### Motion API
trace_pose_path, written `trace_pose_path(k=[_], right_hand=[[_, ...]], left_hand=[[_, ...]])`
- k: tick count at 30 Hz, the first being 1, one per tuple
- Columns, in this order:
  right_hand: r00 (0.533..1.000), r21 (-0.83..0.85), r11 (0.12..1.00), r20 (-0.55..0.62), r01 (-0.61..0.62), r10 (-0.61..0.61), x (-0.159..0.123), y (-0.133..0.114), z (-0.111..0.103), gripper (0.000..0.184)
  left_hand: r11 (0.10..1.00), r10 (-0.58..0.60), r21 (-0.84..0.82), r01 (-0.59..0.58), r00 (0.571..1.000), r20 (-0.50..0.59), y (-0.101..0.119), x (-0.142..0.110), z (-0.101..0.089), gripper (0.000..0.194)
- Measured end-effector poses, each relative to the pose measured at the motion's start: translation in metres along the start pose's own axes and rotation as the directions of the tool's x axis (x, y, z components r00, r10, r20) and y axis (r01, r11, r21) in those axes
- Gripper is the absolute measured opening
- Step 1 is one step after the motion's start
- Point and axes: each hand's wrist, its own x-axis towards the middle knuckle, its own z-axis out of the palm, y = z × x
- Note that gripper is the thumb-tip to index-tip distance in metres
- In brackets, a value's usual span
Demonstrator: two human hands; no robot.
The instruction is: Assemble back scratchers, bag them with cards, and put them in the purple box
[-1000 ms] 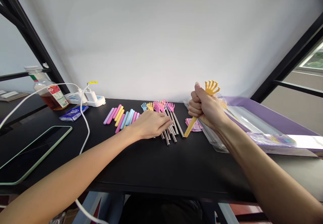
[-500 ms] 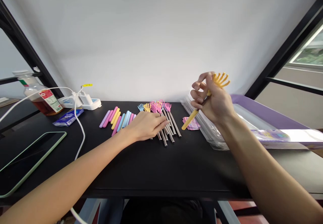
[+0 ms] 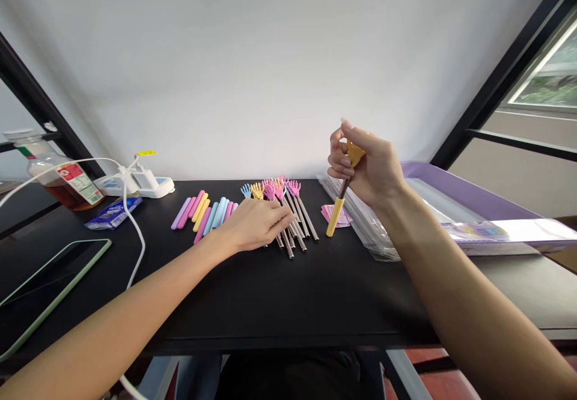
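Two hands over black tabletop point(image 3: 279, 304), plain white wall behind, black frame struts at both sides. Right hand point(image 3: 367, 166) raised, grip clenched on yellow back scratcher point(image 3: 336, 217), handle end just above tabletop. Left hand point(image 3: 255, 226) lying flat, fingers loose, on bundle of scratchers point(image 3: 293, 220). Pastel sleeves point(image 3: 202, 211) beside; purple tray point(image 3: 473, 199) right; tablet point(image 3: 40, 286), bottle point(image 3: 58, 172) left.
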Motion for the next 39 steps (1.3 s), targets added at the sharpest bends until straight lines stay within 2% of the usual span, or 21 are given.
trace_pose_path(k=[4, 8, 16, 25, 32, 39], right_hand=[[1.000, -0.017, 1.000, -0.013, 0.001, -0.001, 0.001, 0.002, 0.003, 0.057], [0.998, -0.064, 0.997, -0.048, 0.034, -0.038, 0.001, 0.008, 0.009, 0.063], [0.996, -0.061, 0.996, -0.058, 0.060, -0.064, 0.003, 0.017, 0.017, 0.063], [0.991, -0.062, 0.996, -0.105, 0.071, -0.077, 0.002, 0.021, 0.005, 0.063], [0.997, -0.084, 0.995, -0.052, 0.052, -0.056, 0.002, 0.025, 0.010, 0.064], [0.997, -0.072, 0.997, -0.066, 0.042, -0.047, -0.003, 0.025, 0.007, 0.064]], left_hand=[[1.000, 0.004, -0.002, -0.004, 1.000, 0.014, 0.000, 0.000, 0.001, 0.045], [1.000, 0.000, 0.000, 0.000, 1.000, 0.031, 0.001, 0.000, 0.002, 0.044], [1.000, 0.004, 0.000, -0.004, 1.000, 0.016, 0.002, 0.000, 0.003, 0.046], [1.000, 0.030, 0.009, -0.030, 1.000, -0.007, 0.000, 0.000, 0.007, 0.047], [0.999, 0.021, 0.026, -0.021, 1.000, -0.011, 0.000, 0.002, 0.008, 0.048], [1.000, 0.017, 0.022, -0.018, 1.000, 0.012, 0.001, 0.003, 0.006, 0.047]])
